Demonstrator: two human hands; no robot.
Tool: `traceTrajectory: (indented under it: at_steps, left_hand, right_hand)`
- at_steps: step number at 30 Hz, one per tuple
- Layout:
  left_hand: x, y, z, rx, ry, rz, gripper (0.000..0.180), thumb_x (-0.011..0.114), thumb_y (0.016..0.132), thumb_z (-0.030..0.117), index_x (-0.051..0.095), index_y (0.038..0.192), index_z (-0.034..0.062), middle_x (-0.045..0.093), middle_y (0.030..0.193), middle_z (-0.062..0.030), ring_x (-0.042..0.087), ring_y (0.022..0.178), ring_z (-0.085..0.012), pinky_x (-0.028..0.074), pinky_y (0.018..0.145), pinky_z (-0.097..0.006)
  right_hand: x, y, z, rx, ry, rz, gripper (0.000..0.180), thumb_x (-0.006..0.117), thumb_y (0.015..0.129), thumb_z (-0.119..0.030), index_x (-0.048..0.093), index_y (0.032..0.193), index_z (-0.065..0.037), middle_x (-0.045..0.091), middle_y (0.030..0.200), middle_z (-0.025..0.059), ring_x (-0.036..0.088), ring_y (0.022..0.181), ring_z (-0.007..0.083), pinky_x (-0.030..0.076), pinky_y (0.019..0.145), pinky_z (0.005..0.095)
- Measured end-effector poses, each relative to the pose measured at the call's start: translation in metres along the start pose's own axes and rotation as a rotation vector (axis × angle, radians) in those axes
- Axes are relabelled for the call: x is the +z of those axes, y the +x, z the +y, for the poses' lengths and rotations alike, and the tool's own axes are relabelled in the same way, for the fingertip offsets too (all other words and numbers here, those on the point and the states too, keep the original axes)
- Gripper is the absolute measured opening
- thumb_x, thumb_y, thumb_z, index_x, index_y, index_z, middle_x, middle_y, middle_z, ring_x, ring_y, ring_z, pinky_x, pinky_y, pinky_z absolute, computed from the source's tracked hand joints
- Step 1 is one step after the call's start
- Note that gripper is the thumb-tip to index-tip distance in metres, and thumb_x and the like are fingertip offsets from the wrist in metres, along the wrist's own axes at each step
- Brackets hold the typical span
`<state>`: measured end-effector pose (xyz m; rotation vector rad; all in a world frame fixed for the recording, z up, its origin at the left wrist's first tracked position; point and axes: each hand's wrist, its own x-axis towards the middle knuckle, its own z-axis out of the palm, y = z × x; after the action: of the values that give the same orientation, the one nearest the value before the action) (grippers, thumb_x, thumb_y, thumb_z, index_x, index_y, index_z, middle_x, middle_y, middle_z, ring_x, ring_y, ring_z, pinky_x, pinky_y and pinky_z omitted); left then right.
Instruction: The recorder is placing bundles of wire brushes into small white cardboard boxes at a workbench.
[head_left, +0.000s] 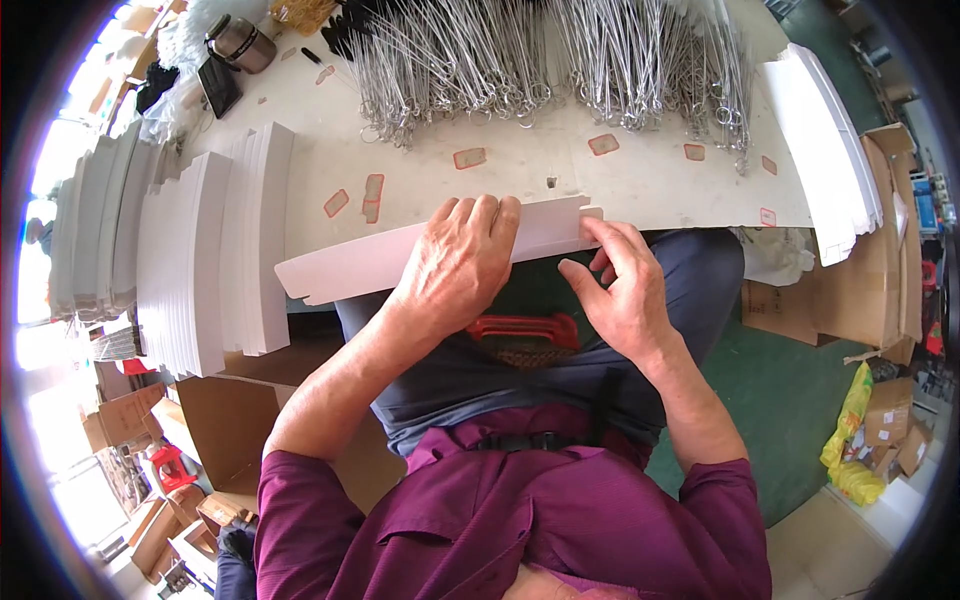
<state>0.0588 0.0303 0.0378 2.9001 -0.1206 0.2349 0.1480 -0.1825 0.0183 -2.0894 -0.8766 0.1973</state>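
A long, narrow white paper carton [345,262] lies at the table's near edge, slightly tilted, its right end farther from me. My left hand [462,255] is closed over its middle, with the fingers bent across the top. At the carton's right end, my right hand [632,290] has its fingertips by the small end flap [592,213]. Its thumb stands apart from the fingers, and nothing shows gripped between them. The underside of the carton is hidden from me.
Metal skewers with ring ends [460,70] lie in bunches along the far side. Stacked white cartons [185,260] stand at left; more white card pieces [820,150] lie at right. A thermos [242,45] stands far left. A red handle [525,328] shows between my knees.
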Motion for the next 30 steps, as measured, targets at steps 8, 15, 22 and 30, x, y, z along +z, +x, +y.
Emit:
traceTrajectory:
  at_steps: [8, 15, 22, 30]
  left_hand:
    - [0.013, -0.004, 0.000, 0.026, 0.018, 0.025, 0.066, 0.077, 0.073, 0.012, 0.053, 0.132, -0.0050, 0.060, 0.115, -0.0190, 0.062, 0.104, -0.0373, 0.051, 0.094, -0.047]
    - [0.009, -0.009, 0.001, 0.048, 0.000, -0.009, 0.066, 0.077, 0.074, 0.015, 0.053, 0.133, -0.0048, 0.061, 0.116, -0.0185, 0.063, 0.104, -0.0367, 0.052, 0.093, -0.047]
    - [0.008, -0.009, -0.001, 0.086, 0.014, 0.021, 0.068, 0.078, 0.074, 0.016, 0.053, 0.133, -0.0043, 0.061, 0.116, -0.0172, 0.063, 0.102, -0.0354, 0.053, 0.091, -0.046]
    - [0.008, -0.010, -0.002, 0.114, -0.006, 0.028, 0.069, 0.080, 0.071, 0.015, 0.054, 0.133, -0.0036, 0.061, 0.117, -0.0166, 0.064, 0.102, -0.0343, 0.053, 0.090, -0.046]
  right_hand:
    - [0.001, 0.004, 0.001, 0.173, 0.399, 0.023, 0.037, 0.079, 0.090, -0.008, 0.066, 0.121, 0.006, 0.070, 0.108, 0.0130, 0.065, 0.072, 0.0114, 0.054, 0.064, 0.0262]
    - [-0.009, 0.004, 0.000, 0.383, 0.680, -0.188, 0.036, 0.074, 0.096, -0.011, 0.065, 0.126, 0.007, 0.073, 0.105, 0.0078, 0.064, 0.078, 0.0065, 0.055, 0.068, 0.0264]
    - [-0.017, 0.005, 0.001, 0.394, 0.643, -0.206, 0.033, 0.072, 0.099, -0.016, 0.067, 0.124, 0.006, 0.074, 0.102, 0.0080, 0.068, 0.080, 0.0079, 0.055, 0.064, 0.0241]
    - [-0.026, 0.010, -0.007, 0.498, 0.765, -0.309, 0.032, 0.068, 0.102, -0.019, 0.066, 0.120, 0.007, 0.073, 0.101, 0.0104, 0.067, 0.066, 0.0106, 0.052, 0.051, 0.0227]
